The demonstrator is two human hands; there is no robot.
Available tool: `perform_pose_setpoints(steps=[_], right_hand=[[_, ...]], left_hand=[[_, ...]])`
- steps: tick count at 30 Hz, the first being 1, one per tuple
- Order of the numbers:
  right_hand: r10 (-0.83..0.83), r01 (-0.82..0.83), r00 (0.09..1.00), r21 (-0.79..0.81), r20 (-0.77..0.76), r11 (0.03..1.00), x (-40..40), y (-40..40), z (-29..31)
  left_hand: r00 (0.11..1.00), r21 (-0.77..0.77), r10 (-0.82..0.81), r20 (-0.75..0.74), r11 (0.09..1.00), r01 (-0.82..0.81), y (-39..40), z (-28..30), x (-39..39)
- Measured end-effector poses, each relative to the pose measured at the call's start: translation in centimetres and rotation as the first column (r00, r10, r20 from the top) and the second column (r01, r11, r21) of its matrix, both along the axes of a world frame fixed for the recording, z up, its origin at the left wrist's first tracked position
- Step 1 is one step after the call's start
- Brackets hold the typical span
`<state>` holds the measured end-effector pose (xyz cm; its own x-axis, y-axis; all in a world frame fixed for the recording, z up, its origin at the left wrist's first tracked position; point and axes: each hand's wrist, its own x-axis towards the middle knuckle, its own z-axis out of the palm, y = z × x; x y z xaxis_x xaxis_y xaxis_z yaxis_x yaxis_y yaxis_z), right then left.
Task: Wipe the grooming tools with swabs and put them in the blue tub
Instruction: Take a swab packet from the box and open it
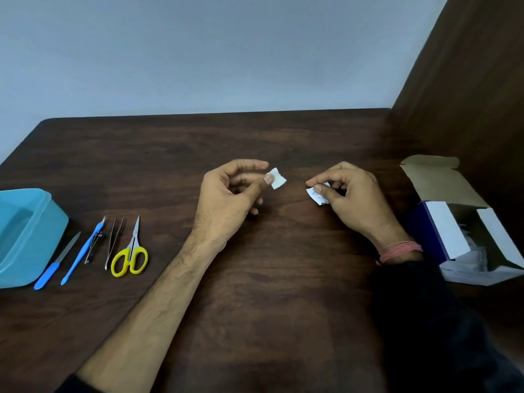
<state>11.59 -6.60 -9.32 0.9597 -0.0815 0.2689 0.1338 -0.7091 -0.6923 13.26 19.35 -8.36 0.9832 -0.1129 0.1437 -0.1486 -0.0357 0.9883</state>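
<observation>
In the middle of the frame I see my left hand pinching a small white swab between thumb and forefinger, held above the dark wooden table. Just right of it, my right hand grips the torn wrapper, fingers curled round it. I judge the swab to be feather-light, soft and limp, probably damp, so I would hold it by one edge and fold it over whatever I wipe. At lower left lie the tools in a row, all apart from the hands: a nail file, a blue cuticle pusher with a nail clipper touching it, tweezers and yellow-handled scissors. These look stiff, thin and slippery; I would take each by its handle end and keep off the pointed tips. The blue tub sits at the left edge, just beside the file, with nothing visible inside. An open box stands at the right edge, with what look like more sachets inside. The wrapper bears dark print, too small for me to read; I find no legible writing on the box.
</observation>
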Motion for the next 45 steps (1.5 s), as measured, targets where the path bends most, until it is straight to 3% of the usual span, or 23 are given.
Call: perform_pose_setpoints(steps=[8, 21, 26, 28, 30, 34, 45], right_hand=[[-0.047, 0.045, 0.998, 0.045, 0.042, 0.998, -0.6, -0.2, 0.7], [-0.082, 0.082, 0.996, -0.014, 0.022, 0.996, -0.9, -0.1, 0.9], [-0.147, 0.109, 0.965, 0.179, 0.218, 0.978, -0.9, 0.9, 1.4], [-0.120, 0.045, 0.962, 0.293, 0.246, 0.955, -0.9, 2.2, 1.7], [-0.035, -0.053, 0.972, 0.363, 0.231, 0.930, -1.1, 4.0, 1.8], [0.060, -0.113, 0.984, 0.326, 0.167, 0.939, -1.4, 6.8, 0.8], [0.050, -0.106, 0.991, 0.497, 0.125, 0.862, -2.2, 7.7, 1.0]], left_hand=[[1.000, 0.007, -0.003, -0.002, 1.000, 0.003, -0.1, -0.1, 0.1], [1.000, -0.001, 0.000, -0.010, 1.000, 0.000, -0.2, 0.0, 0.0], [1.000, -0.002, -0.006, -0.020, 1.000, 0.006, -0.2, 0.2, -0.2], [1.000, 0.004, -0.009, -0.013, 1.000, 0.009, -0.2, 0.2, -0.2], [1.000, 0.014, -0.013, -0.006, 1.000, 0.013, -0.2, 0.1, -0.2], [0.999, 0.042, -0.039, 0.029, 0.998, 0.037, 0.1, -0.1, -0.1], [1.000, 0.073, -0.002, 0.029, 0.997, 0.000, -0.3, 0.4, -0.9]])
